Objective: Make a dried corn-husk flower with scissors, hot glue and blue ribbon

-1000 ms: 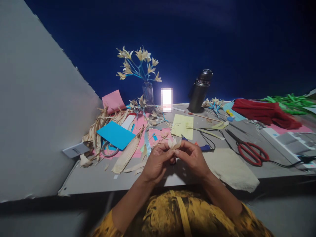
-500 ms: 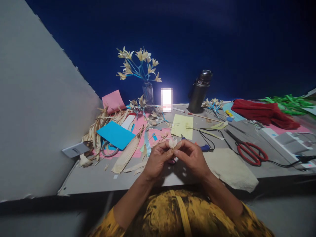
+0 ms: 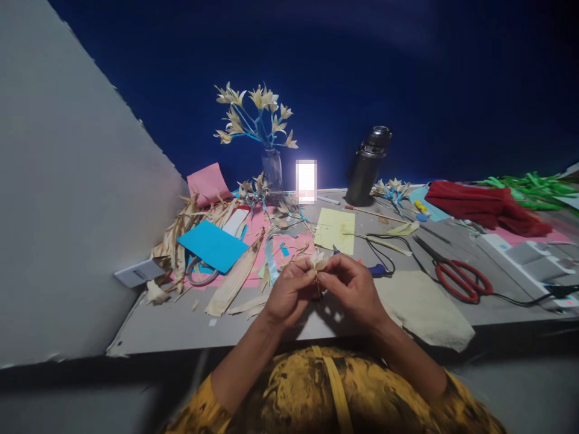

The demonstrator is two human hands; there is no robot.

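Note:
A small cream petal flower stands upright between my two hands, above the near part of the table. My left hand pinches its base from the left, fingers closed. From the right, my right hand pinches the same base with thumb and fingertips. Just below the fingers a thin dark stem end shows. Behind the hands lies a yellow paper sheet. Blue-handled pliers are partly hidden behind my right hand.
Dried husks, a blue card and pink paper lie left. A vase of flowers and a dark flask stand at the back. Red-handled scissors, a red cloth and a power strip lie right.
The petals now look more spread above my fingertips, and the thin stem end shows below them. Both hands keep nearly the same place and grip.

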